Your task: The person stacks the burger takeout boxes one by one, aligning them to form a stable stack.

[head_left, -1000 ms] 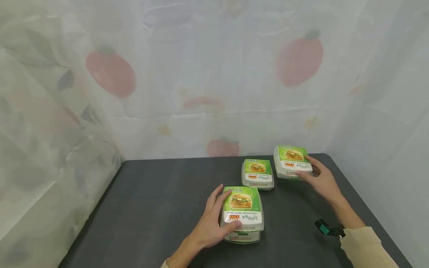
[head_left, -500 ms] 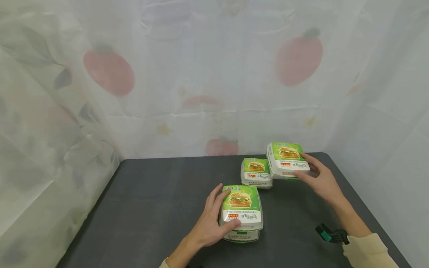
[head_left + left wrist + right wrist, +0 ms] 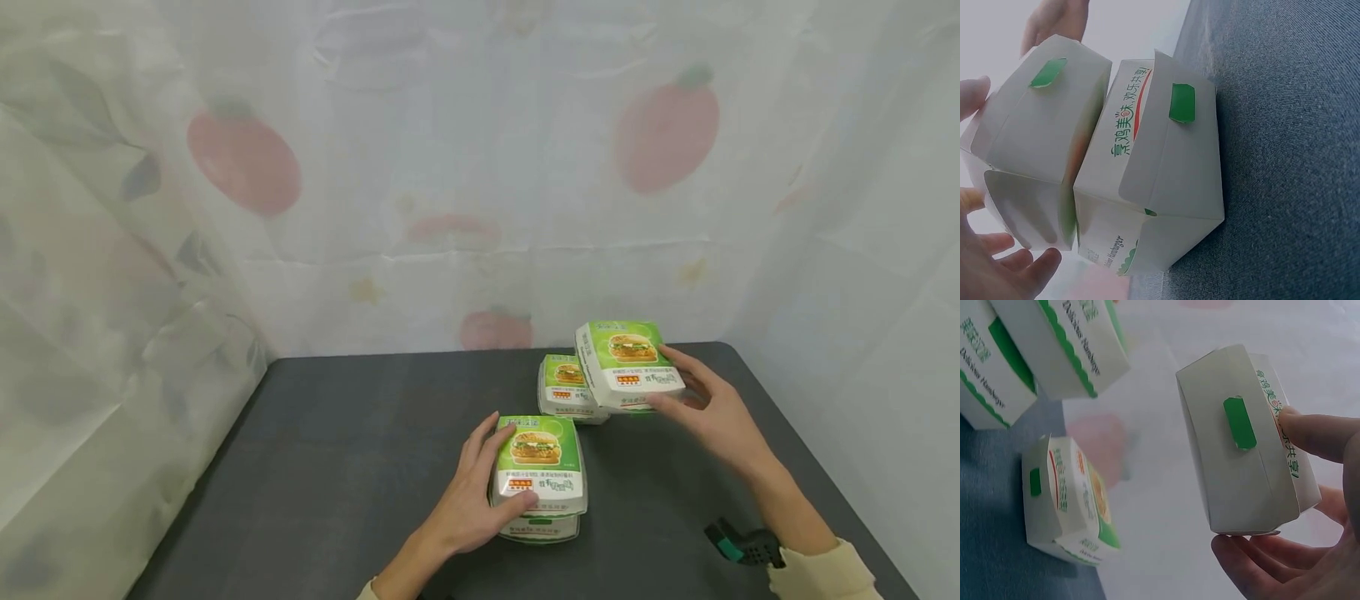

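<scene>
Two white and green burger boxes stand stacked near the front of the table. My left hand grips the upper box, thumb on its front and fingers along its left side. Under it, the lower box rests on the cloth in the left wrist view. My right hand pinches another burger box by its right side. That box is held up and slightly tilted, its underside facing the right wrist camera. Behind the stack, a single box sits on the table, partly hidden by the raised one.
The dark table extends to the left and right of the boxes. A pale curtain printed with red fruit hangs right behind its far edge, and more sheeting lines both sides. A black and green wrist device is on the right arm.
The right hand has lifted its burger box from the back right and carried it left, so it now overlaps the single box. My left hand stays on the stack.
</scene>
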{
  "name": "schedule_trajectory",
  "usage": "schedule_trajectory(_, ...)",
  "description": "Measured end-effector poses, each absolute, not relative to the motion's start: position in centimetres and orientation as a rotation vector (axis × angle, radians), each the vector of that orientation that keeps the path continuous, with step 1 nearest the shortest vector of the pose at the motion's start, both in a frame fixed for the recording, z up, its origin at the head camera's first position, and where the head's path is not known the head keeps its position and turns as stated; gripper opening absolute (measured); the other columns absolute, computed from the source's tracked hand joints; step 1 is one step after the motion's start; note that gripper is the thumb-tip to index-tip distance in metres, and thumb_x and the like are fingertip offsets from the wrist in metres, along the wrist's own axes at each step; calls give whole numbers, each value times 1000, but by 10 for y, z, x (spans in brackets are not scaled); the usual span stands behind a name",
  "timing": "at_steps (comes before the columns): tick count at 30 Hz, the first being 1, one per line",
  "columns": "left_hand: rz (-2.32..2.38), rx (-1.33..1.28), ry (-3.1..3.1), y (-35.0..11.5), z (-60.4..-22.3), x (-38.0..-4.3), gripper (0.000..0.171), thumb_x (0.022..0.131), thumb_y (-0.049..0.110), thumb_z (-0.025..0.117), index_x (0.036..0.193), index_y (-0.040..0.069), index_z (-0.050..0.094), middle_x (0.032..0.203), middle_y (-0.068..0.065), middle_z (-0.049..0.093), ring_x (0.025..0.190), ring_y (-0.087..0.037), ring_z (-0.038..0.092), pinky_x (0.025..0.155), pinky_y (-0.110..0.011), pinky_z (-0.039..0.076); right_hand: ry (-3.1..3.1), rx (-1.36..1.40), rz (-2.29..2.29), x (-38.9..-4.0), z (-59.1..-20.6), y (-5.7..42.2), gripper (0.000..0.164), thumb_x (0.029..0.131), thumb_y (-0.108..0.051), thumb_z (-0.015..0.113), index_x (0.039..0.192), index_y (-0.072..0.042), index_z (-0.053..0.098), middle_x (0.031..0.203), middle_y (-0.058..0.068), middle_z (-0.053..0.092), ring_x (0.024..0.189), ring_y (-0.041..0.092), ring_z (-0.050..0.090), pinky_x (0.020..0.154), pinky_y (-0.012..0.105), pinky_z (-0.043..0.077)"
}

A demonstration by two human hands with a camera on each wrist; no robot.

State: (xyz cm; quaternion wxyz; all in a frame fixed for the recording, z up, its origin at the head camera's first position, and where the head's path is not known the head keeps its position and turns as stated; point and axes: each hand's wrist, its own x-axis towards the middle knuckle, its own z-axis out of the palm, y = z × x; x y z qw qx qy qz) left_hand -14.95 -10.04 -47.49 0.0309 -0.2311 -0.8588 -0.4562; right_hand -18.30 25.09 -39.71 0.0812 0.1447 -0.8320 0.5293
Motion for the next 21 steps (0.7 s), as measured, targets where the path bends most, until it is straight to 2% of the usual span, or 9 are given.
schedule_trajectory(8, -1407, -703, -2649, -101, -475, -149, 83, 87, 53, 73, 157, 35, 34, 168, 7, 12, 150, -22, 17, 105, -59, 38, -2488, 465, 1606, -172, -393, 241, 73, 98, -14, 70, 161, -19, 32, 140, 15, 51, 111, 0, 62, 80, 27, 56)
schedule_trajectory(15, -1399, -685, -2664, -100, -475, -149, 83, 87, 55, 73, 157, 36, 34, 167, 10, 11, 150, -22, 18, 104, -59, 38, -2494, 504, 1595, -163, -394, 232, 72, 97, -13, 71, 159, -17, 35, 139, 12, 53, 116, -2, 57, 83, 28, 55)
schedule_trajectory(21, -1407, -675, -2662, -101, -475, -149, 82, 87, 54, 73, 157, 36, 34, 167, 10, 11, 149, -23, 18, 103, -58, 40, -2490, 564, 1583, -156, -401, 221, 72, 96, -10, 72, 158, -14, 36, 138, 13, 53, 114, 3, 58, 83, 28, 54)
